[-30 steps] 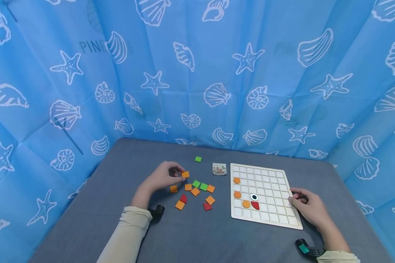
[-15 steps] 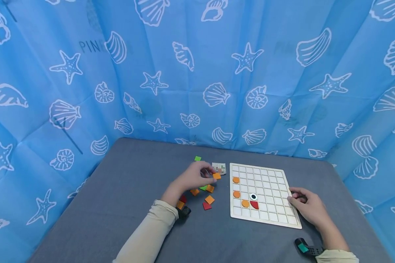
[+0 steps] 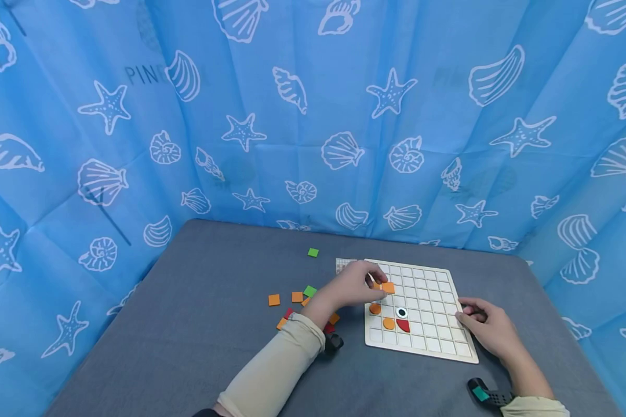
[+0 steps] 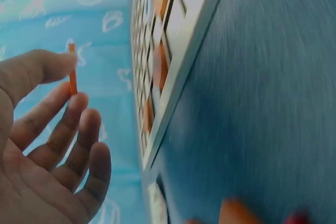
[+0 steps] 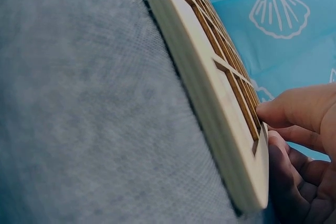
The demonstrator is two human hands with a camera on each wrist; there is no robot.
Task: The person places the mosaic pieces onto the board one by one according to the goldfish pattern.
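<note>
Over the left part of the gridded board (image 3: 432,313), your left hand (image 3: 356,285) pinches an orange square (image 3: 388,288) between thumb and fingertips, held apart from the cells. Across at the far side, your right hand (image 3: 491,325) grips the board's right edge, thumb on top. On the board sit orange discs (image 3: 388,324), a black-and-white eye piece (image 3: 401,313) and, just beside it, a red piece (image 3: 404,326). Loose orange tiles (image 3: 274,300) lie left of the board on your grey bench (image 3: 214,272), some partly hidden by your left arm.
</note>
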